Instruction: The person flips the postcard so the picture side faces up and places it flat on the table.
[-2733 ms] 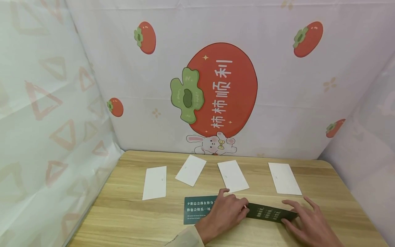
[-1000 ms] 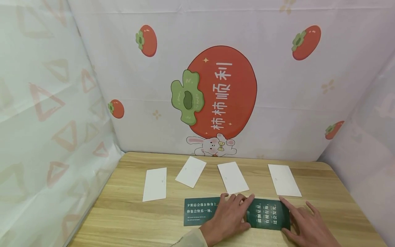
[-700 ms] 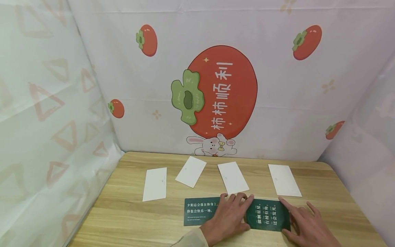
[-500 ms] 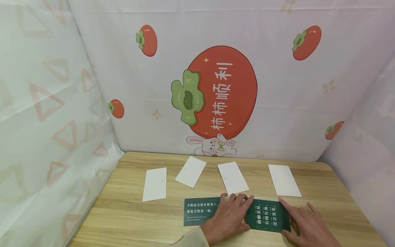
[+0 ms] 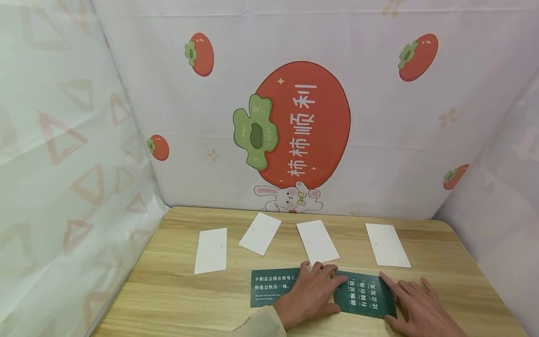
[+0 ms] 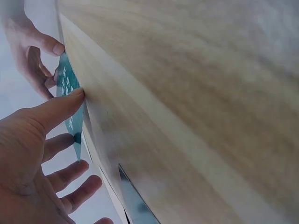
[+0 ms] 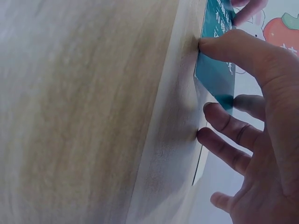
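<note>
A dark green card point(image 5: 365, 295) with white lettering lies between the two hands at the front of the table. The left hand point(image 5: 310, 292) holds its left end, thumb at the near corner and index finger by the far one. At the other end, thumb and index finger of the right hand point(image 5: 421, 305) grip the near and far corners. In the right wrist view the green card point(image 7: 216, 77) spans from thumb to index finger. A second green card point(image 5: 269, 289) with text lies left of it, partly hidden by the left hand.
Behind the hands, several white cards lie in a loose row: a far-left one point(image 5: 211, 250), a slanted one point(image 5: 260, 234), a middle one point(image 5: 317, 241) and a right one point(image 5: 387, 245). A printed cloth point(image 5: 379, 178) hangs behind the wooden table point(image 5: 177, 290).
The green card between the hands was tilted up and now lies flatter, its lettered face showing. Lately its right end has shifted slightly nearer, and the left index finger has moved onto its corner.
</note>
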Tool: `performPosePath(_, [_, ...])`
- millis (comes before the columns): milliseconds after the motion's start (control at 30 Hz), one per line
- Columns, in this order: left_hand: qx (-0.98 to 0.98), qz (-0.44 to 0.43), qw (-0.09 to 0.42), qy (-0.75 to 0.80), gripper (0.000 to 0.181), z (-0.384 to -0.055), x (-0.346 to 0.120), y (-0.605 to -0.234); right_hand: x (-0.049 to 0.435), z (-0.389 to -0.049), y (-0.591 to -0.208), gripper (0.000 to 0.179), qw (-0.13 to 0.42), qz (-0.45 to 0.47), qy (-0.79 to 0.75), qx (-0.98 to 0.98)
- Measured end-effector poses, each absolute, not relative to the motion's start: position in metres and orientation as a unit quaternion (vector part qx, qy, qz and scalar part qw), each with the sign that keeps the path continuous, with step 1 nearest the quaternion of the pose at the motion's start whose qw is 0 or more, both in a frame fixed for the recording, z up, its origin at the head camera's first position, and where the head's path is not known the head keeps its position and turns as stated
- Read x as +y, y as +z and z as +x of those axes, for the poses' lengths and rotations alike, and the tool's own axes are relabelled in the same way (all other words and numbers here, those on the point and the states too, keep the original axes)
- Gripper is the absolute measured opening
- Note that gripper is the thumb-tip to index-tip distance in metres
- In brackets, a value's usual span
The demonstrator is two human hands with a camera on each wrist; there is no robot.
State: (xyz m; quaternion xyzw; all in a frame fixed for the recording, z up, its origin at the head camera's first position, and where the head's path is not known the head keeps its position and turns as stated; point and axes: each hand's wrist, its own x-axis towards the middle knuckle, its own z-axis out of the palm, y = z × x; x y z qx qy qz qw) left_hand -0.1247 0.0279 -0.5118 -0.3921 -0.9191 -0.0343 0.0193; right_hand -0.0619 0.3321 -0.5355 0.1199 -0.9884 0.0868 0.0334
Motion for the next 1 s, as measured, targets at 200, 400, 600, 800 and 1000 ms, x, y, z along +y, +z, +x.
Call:
performPosePath(200, [-0.918,-0.395,0.007,-0.029,0.062,-0.1275,0.0274,-0.5107,0.3334,-0.0601,-0.5380,0.093,0.063,0.132,0.084,-0.986])
performPosePath(400, [-0.919,-0.393,-0.001,-0.022,0.058,-0.1285,0.0295,-0.5116,0.3330,-0.0609,-0.5361,0.086,0.054,0.130,0.081,-0.987])
performPosePath(600, [-0.919,-0.393,-0.008,-0.007,0.057,-0.1279,0.0300,-0.5108,0.3319,-0.0613,-0.5339,0.080,0.047,0.131,0.068,-0.988])
performPosePath(800, [-0.916,-0.401,-0.003,0.002,0.052,-0.1274,0.0283,-0.5114,0.3324,-0.0606,-0.5361,0.072,0.055,0.137,0.061,-0.987])
performPosePath(1000, [-0.915,-0.404,0.002,0.015,0.050,-0.1273,0.0280,-0.5104,0.3326,-0.0609,-0.5368,0.069,0.050,0.131,0.065,-0.988])
